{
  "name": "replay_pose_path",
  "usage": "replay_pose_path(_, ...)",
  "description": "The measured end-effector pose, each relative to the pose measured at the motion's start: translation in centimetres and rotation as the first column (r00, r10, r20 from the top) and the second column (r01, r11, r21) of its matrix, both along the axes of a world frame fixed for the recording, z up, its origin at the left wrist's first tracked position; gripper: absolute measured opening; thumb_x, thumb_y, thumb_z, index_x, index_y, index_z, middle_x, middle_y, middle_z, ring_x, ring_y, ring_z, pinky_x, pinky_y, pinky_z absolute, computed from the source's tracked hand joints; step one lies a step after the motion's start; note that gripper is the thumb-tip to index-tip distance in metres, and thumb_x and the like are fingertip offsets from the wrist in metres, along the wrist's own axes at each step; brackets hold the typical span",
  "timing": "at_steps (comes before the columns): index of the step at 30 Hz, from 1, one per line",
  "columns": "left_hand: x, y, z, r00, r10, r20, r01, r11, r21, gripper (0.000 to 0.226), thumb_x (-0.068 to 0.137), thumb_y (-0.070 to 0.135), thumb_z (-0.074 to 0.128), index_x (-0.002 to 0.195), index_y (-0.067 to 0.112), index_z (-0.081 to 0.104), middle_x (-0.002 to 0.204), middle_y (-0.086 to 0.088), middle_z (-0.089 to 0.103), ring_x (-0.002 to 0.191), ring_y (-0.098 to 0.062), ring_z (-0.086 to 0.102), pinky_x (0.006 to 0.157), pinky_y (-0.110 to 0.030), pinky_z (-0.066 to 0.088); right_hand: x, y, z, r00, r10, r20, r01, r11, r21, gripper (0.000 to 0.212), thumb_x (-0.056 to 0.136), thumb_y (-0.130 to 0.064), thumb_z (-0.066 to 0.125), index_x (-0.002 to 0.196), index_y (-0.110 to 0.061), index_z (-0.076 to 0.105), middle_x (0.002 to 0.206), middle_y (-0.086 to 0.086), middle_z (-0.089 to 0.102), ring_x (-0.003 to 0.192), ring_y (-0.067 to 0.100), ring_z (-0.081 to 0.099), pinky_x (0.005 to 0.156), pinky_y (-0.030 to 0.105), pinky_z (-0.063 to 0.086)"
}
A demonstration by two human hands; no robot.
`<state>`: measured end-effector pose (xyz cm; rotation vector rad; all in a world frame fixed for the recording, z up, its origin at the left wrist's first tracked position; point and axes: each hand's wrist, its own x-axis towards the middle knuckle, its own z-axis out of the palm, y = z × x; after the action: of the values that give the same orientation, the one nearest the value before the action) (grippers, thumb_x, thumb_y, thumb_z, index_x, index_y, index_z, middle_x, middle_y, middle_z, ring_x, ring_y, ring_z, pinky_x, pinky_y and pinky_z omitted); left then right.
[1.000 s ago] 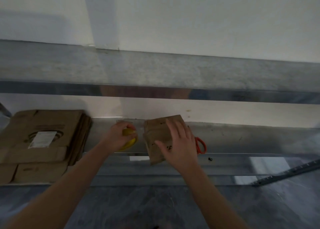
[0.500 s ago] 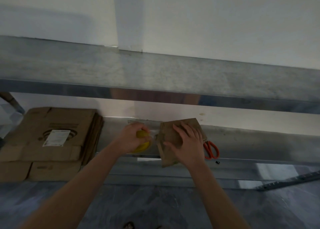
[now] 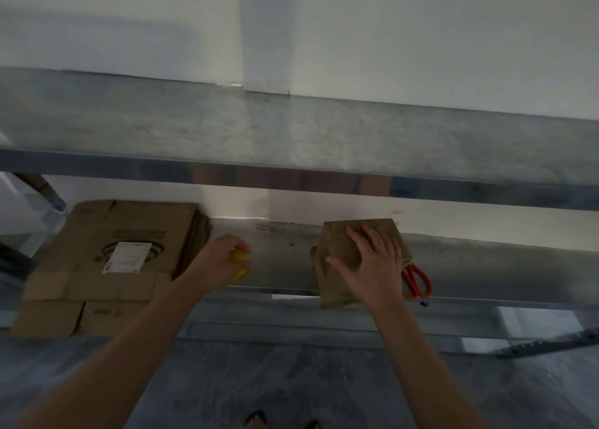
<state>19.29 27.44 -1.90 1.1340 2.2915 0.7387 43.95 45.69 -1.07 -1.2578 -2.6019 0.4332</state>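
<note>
- Now, down at the lower grey metal shelf [image 3: 285, 253]: both bare hands at work, well apart from each other.
- Curls the left hand [image 3: 220, 260] round a small rounded yellow object [image 3: 239, 257]; fingers closed tight about it, with yellow peeping out between them and below the palm. Cannot tell what kind of object.
- Holds that yellow object low over the shelf top, near the front edge and just right of a stack of flattened brown cardboard boxes [image 3: 81, 286]. Cannot tell whether touching the metal.
- Lays the right hand [image 3: 372, 266] flat on a creased brown paper bag [image 3: 337, 250]; fingers straight and spread wide, thumb stretched out to the left, palm pressing down.
- Brown paper bag flat on the same shelf, right of the middle, its near end hanging over the front edge.
- Just beside the bag on the right, partly tucked under it: orange-handled scissors [image 3: 418, 283], handles toward the front.
- On the topmost cardboard box, a white rectangular label [image 3: 127, 257].
- Above, a second grey metal shelf [image 3: 291, 137] against a white wall [image 3: 421, 40].
- Below, a grey mottled floor [image 3: 291, 380], and at the bottom edge two feet in dark sandals [image 3: 256, 417].
</note>
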Motion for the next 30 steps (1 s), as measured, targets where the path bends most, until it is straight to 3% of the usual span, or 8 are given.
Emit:
replay_pose_path(5, 0.5, 1.8, -2.5, 0.994, -0.020, -0.107, 0.025, 0.998, 0.050, 0.023, 0.086, 0.021, 0.069, 0.107, 0.012, 0.063, 0.113, -0.004, 0.054, 0.105, -0.021, 0.050, 0.096, -0.035, 0.042, -0.4, -1.1, -0.3, 0.998, -0.044, -0.033, 0.046, 0.998, 0.051, 0.077, 0.082, -0.077, 0.047, 0.147, -0.035, 0.039, 0.158, -0.002, 0.029, 0.147, 0.021, 0.020, 0.122, 0.046, 0.009)
replay_pose_path(8, 1.3, 2.2, -4.2, 0.986, -0.105, -0.130, 0.115, 0.991, 0.067, 0.021, 0.085, 0.010, 0.068, 0.105, 0.008, 0.063, 0.112, -0.009, 0.054, 0.103, -0.028, 0.053, 0.094, -0.039, 0.044, -1.0, -1.3, -0.3, 0.998, -0.055, -0.032, 0.057, 0.996, 0.067, 0.078, 0.083, -0.077, 0.045, 0.147, -0.033, 0.040, 0.158, 0.000, 0.030, 0.147, 0.023, 0.020, 0.122, 0.047, 0.009)
replay_pose_path(13, 1.9, 2.2, -5.3, 0.973, -0.156, -0.169, 0.178, 0.976, 0.123, 0.020, 0.082, 0.007, 0.071, 0.101, 0.008, 0.064, 0.111, -0.007, 0.054, 0.099, -0.026, 0.053, 0.089, -0.032, 0.041, -1.8, -1.0, 0.6, 0.999, -0.037, 0.010, 0.036, 0.993, 0.109, 0.083, 0.083, -0.079, 0.033, 0.151, -0.031, 0.031, 0.157, 0.002, 0.030, 0.148, 0.026, 0.018, 0.122, 0.051, 0.010)
replay_pose_path(17, 1.1, 2.3, -3.3, 0.956, -0.175, -0.237, 0.226, 0.951, 0.209, 0.023, 0.080, 0.006, 0.072, 0.100, 0.011, 0.063, 0.109, -0.002, 0.054, 0.098, -0.020, 0.052, 0.088, -0.032, 0.042, -1.6, -1.9, 0.9, 0.999, 0.044, 0.006, -0.045, 0.980, 0.195, 0.076, 0.087, -0.073, 0.032, 0.146, -0.027, 0.043, 0.152, 0.007, 0.039, 0.146, 0.032, 0.023, 0.119, 0.059, 0.014)
replay_pose_path(22, 0.4, 1.5, -1.3, 0.940, -0.179, -0.290, 0.250, 0.940, 0.230, 0.024, 0.082, 0.010, 0.070, 0.104, 0.014, 0.061, 0.114, -0.001, 0.053, 0.102, -0.015, 0.048, 0.092, -0.027, 0.038, -1.4, -3.6, 0.5, 0.990, 0.135, -0.034, -0.121, 0.955, 0.271, 0.062, 0.093, -0.059, 0.042, 0.141, -0.021, 0.051, 0.147, 0.010, 0.046, 0.145, 0.033, 0.028, 0.119, 0.058, 0.019)
replay_pose_path(24, 0.3, 0.9, -0.9, 0.937, -0.179, -0.301, 0.257, 0.936, 0.242, 0.024, 0.083, 0.012, 0.070, 0.105, 0.015, 0.061, 0.114, 0.001, 0.052, 0.102, -0.014, 0.049, 0.092, -0.025, 0.038, -2.3, -5.0, 0.5, 0.969, 0.231, -0.083, -0.196, 0.933, 0.302, 0.054, 0.094, -0.050, 0.050, 0.137, -0.019, 0.055, 0.144, 0.009, 0.049, 0.143, 0.031, 0.032, 0.117, 0.053, 0.028)
replay_pose_path(27, 0.4, 0.0, -0.6, 0.918, -0.197, -0.343, 0.290, 0.925, 0.246, 0.024, 0.084, 0.013, 0.069, 0.106, 0.014, 0.061, 0.113, 0.000, 0.053, 0.102, -0.017, 0.052, 0.092, -0.029, 0.042, -5.3, -7.7, 0.1, 0.936, 0.338, -0.098, -0.309, 0.923, 0.229, 0.048, 0.092, -0.043, 0.057, 0.132, -0.017, 0.058, 0.136, 0.005, 0.054, 0.136, 0.026, 0.041, 0.109, 0.041, 0.042)
replay_pose_path(30, 0.8, -1.2, -0.8, 0.894, -0.224, -0.388, 0.331, 0.913, 0.236, 0.023, 0.083, 0.012, 0.071, 0.105, 0.012, 0.063, 0.110, -0.003, 0.055, 0.098, -0.020, 0.055, 0.088, -0.035, 0.046, -8.0, -8.9, -1.1, 0.940, 0.339, -0.028, -0.340, 0.939, -0.049, 0.045, 0.091, -0.043, 0.058, 0.130, -0.020, 0.057, 0.131, 0.001, 0.056, 0.131, 0.020, 0.039, 0.104, 0.033, 0.043)
